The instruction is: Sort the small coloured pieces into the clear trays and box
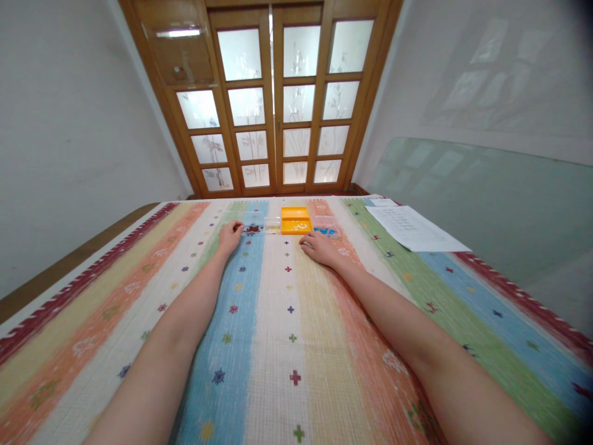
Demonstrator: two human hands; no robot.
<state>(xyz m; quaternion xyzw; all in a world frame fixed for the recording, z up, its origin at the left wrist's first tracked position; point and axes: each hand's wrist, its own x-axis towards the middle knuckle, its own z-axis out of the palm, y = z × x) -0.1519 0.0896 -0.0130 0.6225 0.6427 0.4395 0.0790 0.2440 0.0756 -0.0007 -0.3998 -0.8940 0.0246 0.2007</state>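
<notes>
Both my arms stretch far out over a striped, colourful cloth (278, 321). My left hand (229, 236) lies with its fingers curled, its fingertips touching a small clear box of dark red bits (252, 227). My right hand (317, 243) rests palm down with fingers extended flat on the cloth, just in front of an orange tray (295, 219) with small yellow pieces. A clear box of yellow bits (272, 225) sits between the red box and the tray. A clear box of blue bits (326, 227) stands right of the tray, just beyond my right hand.
White printed sheets (412, 227) lie on the cloth at the far right. A sheet of glass (486, 204) leans against the right wall. Wooden doors with frosted panes (273, 99) stand beyond the far edge.
</notes>
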